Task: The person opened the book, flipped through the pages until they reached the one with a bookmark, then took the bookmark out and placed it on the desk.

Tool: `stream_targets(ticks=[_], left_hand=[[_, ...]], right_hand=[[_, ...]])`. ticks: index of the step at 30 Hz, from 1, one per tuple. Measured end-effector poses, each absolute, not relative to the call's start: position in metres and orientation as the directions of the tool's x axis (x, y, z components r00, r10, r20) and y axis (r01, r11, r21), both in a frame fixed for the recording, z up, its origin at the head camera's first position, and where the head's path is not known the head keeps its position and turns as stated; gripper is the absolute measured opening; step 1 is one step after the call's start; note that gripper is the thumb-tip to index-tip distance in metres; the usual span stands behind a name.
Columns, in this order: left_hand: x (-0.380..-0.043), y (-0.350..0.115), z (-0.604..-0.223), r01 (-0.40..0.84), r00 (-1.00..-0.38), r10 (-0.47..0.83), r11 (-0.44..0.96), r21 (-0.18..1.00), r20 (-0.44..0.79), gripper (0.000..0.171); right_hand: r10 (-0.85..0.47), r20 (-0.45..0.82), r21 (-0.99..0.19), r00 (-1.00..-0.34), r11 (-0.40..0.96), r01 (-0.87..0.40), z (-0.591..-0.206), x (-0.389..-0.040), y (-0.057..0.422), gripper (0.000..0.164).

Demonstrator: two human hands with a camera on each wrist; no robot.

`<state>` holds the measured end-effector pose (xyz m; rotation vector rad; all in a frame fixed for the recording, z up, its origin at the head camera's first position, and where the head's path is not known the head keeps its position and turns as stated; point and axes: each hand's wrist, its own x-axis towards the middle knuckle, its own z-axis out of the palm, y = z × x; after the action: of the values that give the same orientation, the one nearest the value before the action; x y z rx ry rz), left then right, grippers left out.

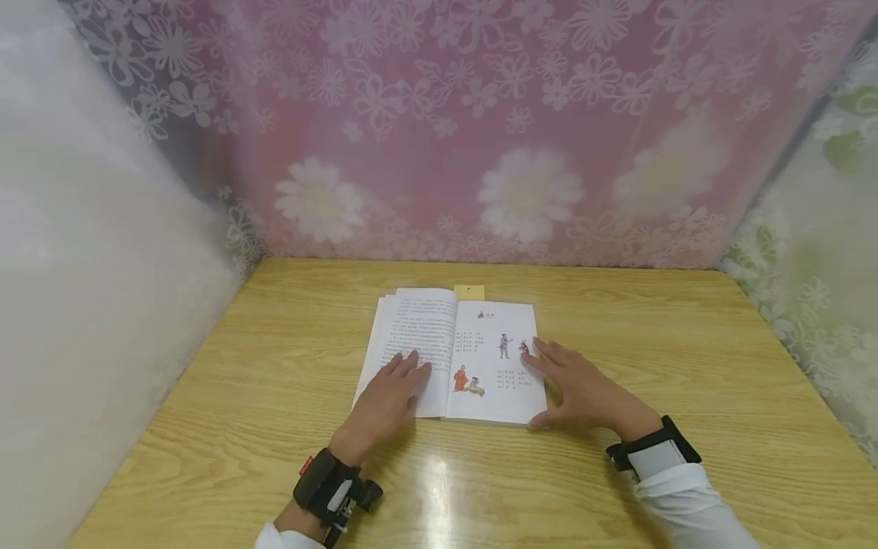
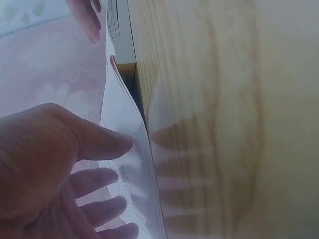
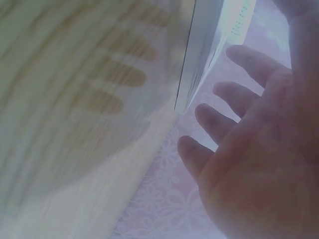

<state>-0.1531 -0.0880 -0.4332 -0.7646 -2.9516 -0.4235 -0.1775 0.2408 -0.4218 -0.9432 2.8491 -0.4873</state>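
An open book (image 1: 480, 343) lies on the wooden table, with small printed text on its left page (image 1: 421, 328) and colored figures on the right page. My left hand (image 1: 387, 396) rests on the lower part of the left page, fingers extended. In the left wrist view the thumb (image 2: 112, 144) lies over the white page near its edge. At the book's right edge is my right hand (image 1: 579, 381), fingers spread, fingertips over the page's margin and thumb by the lower right corner. The right wrist view shows its relaxed fingers (image 3: 214, 122) beside the book's page block (image 3: 199, 55).
A yellow tab (image 1: 469, 293) sticks out at the book's top edge. The wooden table (image 1: 274, 473) reflects light in front of the book. Behind it hangs a pink floral curtain (image 1: 425, 152), with pale sheets at the left and right sides.
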Motion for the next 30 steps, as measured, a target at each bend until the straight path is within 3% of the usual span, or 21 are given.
stream_targets(ticks=[15,30], left_hand=[[-0.154,-0.089,-0.429,0.481,-0.871,0.489,0.839,0.254,0.032,0.048],[-0.157,-0.085,-0.426,0.525,-0.851,0.517,0.825,0.211,0.097,0.038]], right_hand=[[-0.604,-0.064,-0.259,-0.795,0.779,-0.571,-0.419,-0.185,0.244,0.097],[-0.578,-0.039,-0.213,-0.815,0.802,-0.558,-0.419,-0.188,0.239,0.090]])
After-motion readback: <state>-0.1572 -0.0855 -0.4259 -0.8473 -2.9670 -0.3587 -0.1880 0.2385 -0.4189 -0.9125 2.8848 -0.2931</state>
